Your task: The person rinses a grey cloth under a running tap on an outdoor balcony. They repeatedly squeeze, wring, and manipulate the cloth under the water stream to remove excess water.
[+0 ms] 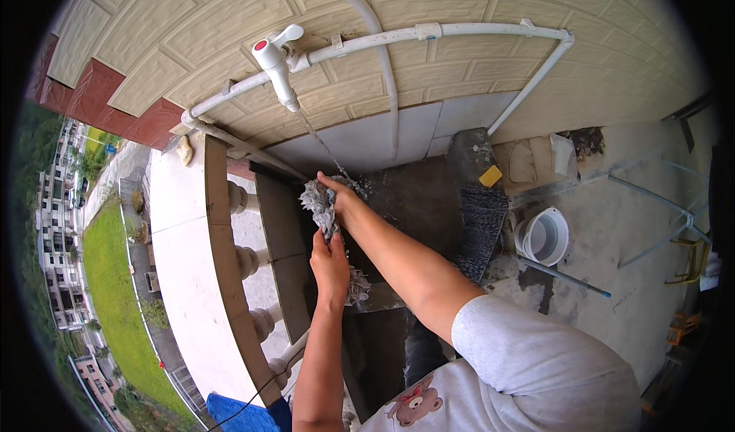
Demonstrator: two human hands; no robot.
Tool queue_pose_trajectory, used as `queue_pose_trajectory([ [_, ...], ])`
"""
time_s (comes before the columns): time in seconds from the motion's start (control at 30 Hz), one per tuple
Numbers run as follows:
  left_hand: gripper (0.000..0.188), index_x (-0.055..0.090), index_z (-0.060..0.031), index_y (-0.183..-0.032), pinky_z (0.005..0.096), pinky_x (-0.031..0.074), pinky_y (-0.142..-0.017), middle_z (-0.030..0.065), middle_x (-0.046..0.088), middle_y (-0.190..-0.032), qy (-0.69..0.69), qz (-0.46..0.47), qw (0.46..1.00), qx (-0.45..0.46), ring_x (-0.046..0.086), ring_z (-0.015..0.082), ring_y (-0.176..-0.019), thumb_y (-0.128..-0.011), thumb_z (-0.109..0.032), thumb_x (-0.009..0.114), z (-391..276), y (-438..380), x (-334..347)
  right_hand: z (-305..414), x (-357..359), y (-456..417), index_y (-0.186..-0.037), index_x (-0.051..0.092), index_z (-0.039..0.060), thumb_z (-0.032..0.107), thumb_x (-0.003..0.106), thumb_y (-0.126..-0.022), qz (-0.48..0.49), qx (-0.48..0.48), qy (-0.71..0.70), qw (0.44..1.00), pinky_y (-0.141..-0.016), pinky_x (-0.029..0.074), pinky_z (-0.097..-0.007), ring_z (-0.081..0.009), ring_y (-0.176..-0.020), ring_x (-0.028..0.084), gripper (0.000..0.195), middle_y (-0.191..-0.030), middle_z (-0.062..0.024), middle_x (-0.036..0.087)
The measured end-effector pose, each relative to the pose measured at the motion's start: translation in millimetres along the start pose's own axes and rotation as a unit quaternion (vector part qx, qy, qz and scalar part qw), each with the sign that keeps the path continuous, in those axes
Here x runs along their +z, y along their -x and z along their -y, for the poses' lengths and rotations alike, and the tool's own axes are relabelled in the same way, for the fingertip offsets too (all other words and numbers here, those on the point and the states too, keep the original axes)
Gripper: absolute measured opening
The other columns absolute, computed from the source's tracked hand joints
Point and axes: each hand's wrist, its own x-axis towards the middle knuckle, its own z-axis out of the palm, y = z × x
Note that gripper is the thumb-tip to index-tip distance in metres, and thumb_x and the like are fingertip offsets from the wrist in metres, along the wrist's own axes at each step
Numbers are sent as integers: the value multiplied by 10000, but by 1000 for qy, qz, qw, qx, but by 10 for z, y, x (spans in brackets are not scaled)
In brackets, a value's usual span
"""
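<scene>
Both my hands grip a bunched grey mop-like cloth point(321, 202) over a dark wash basin point(413, 208). My right hand point(339, 194) holds its upper part, close to the water stream. Lower down, my left hand point(331, 265) closes around it, and more of the grey strands hang beneath that hand. Water runs from a white plastic tap point(275, 70) with a red dot and falls beside my right hand. A dark ribbed wet cloth point(479, 225) lies over the basin's right edge, with a yellow sponge or soap bar point(490, 176) just above it.
White pipe point(471, 29) runs along the tiled wall. A balustrade with a pale top point(184, 248) stands at left, a blue cloth point(241, 412) at its near end. On the floor at right are a white bucket point(548, 237), a blue-grey pole point(568, 277) and a metal rack point(686, 217).
</scene>
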Motion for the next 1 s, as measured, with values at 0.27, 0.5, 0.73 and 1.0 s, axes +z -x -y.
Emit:
queue_pose_trajectory([
  [0.27,264,496,-4,-1110,204,356,-448,-18,471,-657,200,52,973,-99,425,48,-533,-902,-165,521,-410,256,-99,207,-719,-336,-909,596,155,728,485,-721,-105,-63,64,990,-582,429,-361,-212,-732,587,614,-825,-25,631],
  [0.5,217,575,13,-950,265,402,-448,44,554,-600,54,33,997,-32,503,90,-498,-839,-172,603,-420,-72,-227,579,-588,490,-829,577,112,716,555,-688,-131,31,267,954,-486,363,-239,-135,-560,554,621,-698,-32,600],
  [0.73,325,573,32,-1047,368,488,-642,238,620,-775,-174,32,975,132,629,358,-701,-767,-132,600,-327,-254,-393,689,134,1070,-1119,582,24,42,541,-816,72,-212,422,878,-634,427,-211,-71,-737,509,306,-914,-11,585],
  [1.0,226,592,25,-937,347,468,-594,216,596,-699,-158,106,969,159,618,282,-612,-745,-95,600,-542,-243,-406,302,406,987,-845,678,155,134,617,-739,105,-517,708,470,-920,366,-381,-234,-1027,500,125,-904,-31,615],
])
